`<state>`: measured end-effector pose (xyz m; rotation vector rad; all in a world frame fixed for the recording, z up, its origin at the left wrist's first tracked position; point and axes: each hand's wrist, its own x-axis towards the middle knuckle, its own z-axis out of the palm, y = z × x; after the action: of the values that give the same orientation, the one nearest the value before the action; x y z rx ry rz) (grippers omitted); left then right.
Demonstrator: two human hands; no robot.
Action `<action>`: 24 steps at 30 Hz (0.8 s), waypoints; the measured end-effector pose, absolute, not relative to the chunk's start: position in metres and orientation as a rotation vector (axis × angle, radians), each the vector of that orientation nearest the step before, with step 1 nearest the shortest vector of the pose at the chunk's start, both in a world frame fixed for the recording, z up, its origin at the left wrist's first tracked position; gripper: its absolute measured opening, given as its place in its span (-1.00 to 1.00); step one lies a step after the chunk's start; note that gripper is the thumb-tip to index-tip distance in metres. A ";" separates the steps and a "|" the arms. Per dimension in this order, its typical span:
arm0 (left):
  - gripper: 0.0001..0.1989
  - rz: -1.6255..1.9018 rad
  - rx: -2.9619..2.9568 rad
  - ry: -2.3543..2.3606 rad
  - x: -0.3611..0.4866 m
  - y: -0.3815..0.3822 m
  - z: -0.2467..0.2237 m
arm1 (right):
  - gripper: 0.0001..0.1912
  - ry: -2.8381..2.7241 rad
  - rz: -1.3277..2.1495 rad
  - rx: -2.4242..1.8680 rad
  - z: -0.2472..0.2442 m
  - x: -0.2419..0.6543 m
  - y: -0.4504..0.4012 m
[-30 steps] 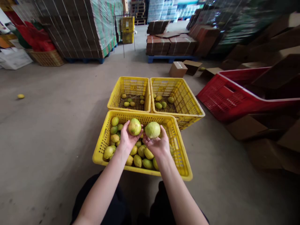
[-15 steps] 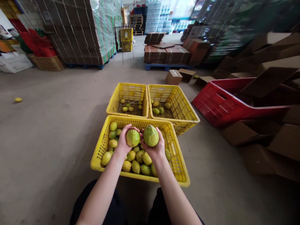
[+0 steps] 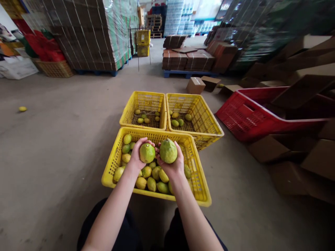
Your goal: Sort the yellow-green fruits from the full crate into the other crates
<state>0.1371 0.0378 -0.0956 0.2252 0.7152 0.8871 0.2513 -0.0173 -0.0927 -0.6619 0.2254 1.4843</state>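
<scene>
- A small yellow oval lemon [image 3: 22, 109] lay alone on the grey concrete floor [image 3: 65, 139], well apart from the crates.
- The bare left hand [image 3: 135, 153] had its fingers half curled around a smooth, green-yellow round citrus fruit [image 3: 147, 153], its stem end facing the camera.
- Behind stood a yellow perforated plastic rear-left crate [image 3: 148, 101], a few fruits on its slatted bottom.
- Beneath both hands sat a wide yellow plastic front crate [image 3: 157, 196], partly filled with yellow and green lemons [image 3: 151, 184]; both held fruits were above these.
- The bare right hand [image 3: 176, 167] cupped a larger, bumpy, pale green citrus fruit [image 3: 168, 151], thumb along its right side, fingertips showing at its left. The two fruits were close together but apart.
- A yellow plastic rear-right crate [image 3: 202, 113] stood just beside the rear-left one, also with a few fruits.
- Farther right, a red plastic crate [image 3: 238, 116] stood among brown cardboard boxes [image 3: 318, 158].
</scene>
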 end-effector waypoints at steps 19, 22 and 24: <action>-0.73 0.887 -0.198 0.947 0.140 0.042 -0.111 | -0.73 0.450 1.463 -0.658 -0.105 0.247 -0.014; -0.68 0.879 -0.225 0.929 0.141 0.043 -0.109 | -0.74 0.477 1.436 -0.674 -0.104 0.248 -0.014; -0.65 0.856 -0.243 0.919 0.142 0.043 -0.107 | -0.75 0.488 1.419 -0.691 -0.103 0.249 -0.014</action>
<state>0.1419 0.0429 -0.1073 -0.2432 0.9194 0.8564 0.2494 -0.0138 -0.1032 -0.6908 0.4876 1.4194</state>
